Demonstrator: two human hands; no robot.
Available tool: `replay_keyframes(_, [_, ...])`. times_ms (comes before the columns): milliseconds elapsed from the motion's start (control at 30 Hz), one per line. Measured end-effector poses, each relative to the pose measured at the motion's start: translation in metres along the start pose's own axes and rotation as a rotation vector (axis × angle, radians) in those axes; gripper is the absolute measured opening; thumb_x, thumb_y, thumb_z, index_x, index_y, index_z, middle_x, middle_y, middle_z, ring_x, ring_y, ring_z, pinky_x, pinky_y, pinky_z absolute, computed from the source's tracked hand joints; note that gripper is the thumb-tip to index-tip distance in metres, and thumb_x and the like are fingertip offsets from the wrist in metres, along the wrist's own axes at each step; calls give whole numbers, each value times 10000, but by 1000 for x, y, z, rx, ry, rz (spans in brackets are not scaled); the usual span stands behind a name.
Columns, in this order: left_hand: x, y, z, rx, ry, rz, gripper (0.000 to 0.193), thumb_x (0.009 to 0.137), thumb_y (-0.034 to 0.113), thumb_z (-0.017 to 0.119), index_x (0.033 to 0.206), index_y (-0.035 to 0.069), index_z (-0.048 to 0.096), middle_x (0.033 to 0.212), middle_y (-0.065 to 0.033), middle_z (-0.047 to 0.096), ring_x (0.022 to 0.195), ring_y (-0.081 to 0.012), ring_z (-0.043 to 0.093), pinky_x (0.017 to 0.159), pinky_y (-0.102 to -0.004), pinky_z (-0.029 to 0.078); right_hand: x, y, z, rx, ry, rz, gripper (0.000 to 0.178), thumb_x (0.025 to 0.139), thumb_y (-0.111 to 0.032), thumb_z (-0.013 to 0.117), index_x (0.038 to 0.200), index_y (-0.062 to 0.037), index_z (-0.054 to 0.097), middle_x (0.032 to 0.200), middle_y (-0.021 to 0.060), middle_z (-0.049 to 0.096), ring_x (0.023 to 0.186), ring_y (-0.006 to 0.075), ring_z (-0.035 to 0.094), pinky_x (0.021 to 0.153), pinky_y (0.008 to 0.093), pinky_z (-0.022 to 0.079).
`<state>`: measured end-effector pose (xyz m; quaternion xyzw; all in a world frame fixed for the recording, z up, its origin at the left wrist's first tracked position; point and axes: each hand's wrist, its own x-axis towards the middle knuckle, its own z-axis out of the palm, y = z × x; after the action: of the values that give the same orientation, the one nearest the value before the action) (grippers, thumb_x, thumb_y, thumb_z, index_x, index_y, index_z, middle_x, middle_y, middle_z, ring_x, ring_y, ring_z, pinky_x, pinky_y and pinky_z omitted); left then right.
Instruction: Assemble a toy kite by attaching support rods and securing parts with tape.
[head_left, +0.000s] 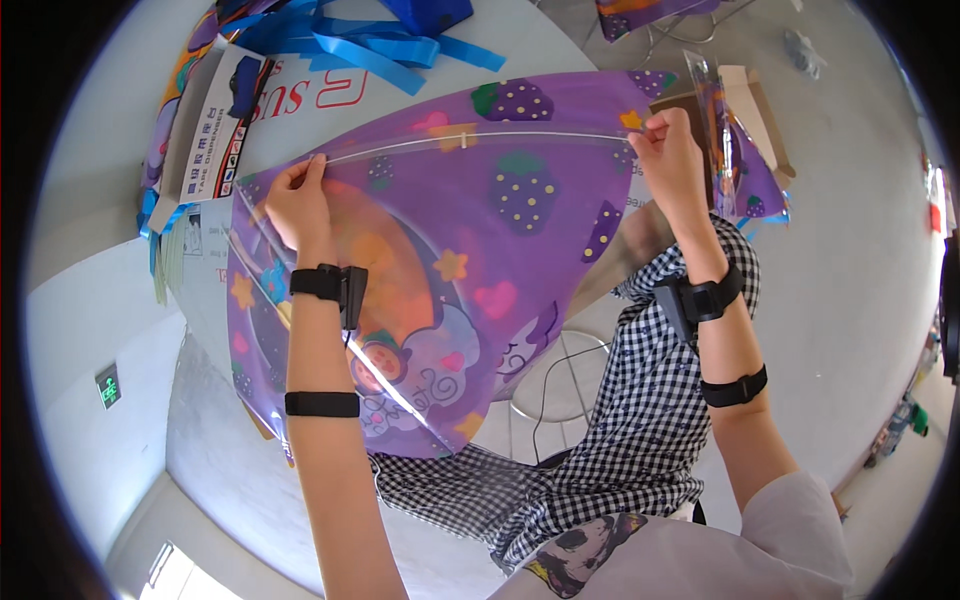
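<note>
A large purple kite sheet [520, 260], printed with berries, stars and hearts, hangs over my lap and the table edge. Across its upper part runs a thin white rod [560, 133], slightly bowed, with a small pale fitting [464, 140] near its middle. My left hand [298, 205] is closed, thumb and fingers pinched at the rod's left end. At the other end, my right hand [670, 165] pinches the rod near the sheet's right corner. The exact grip at each fingertip is partly hidden. Shiny clear film or creases show along the sheet's left side.
On the table [290, 110] lie blue ribbons [390, 50] and a white tape dispenser box [215, 130]. An open cardboard box [760, 120] with packaged purple pieces [745, 180] stands to the right. A metal-framed stool [560, 385] and a dark cable [545, 400] are below.
</note>
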<state>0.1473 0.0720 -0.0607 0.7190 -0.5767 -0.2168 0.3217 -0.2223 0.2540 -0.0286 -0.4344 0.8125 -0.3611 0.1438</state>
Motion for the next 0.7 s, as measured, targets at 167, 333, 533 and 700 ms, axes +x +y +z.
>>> replay_keyframes(167, [-2,4,-1,47,-1,-38,289,758,352,771,846,80,732,834,-45,704,760,-191,655,691,-328,504,-1,-4,0,8,-29,25,252,828,-51,669,971,-4,467,793,155,619,731,288,641,656,366,507])
replay_keyframes(333, [-7,11,-2,61,8,-59,267,761,354,767,847,104,729,834,-26,702,760,-186,655,677,-338,505,-2,-8,0,-38,-28,40,257,830,-56,669,973,4,464,837,169,620,791,286,646,697,366,507])
replay_keyframes(533, [-11,16,-2,110,21,-66,247,774,368,754,836,130,732,829,-14,700,766,-190,652,669,-345,506,-1,-4,1,-36,-29,42,277,822,-59,676,977,11,457,839,170,615,780,293,639,686,374,503])
replay_keyframes(700, [-13,14,3,115,140,-24,414,721,362,810,970,70,653,837,-16,679,777,-186,646,688,-355,507,-1,-6,-1,-62,-39,63,295,813,-68,685,980,15,456,840,171,603,781,295,620,701,378,495])
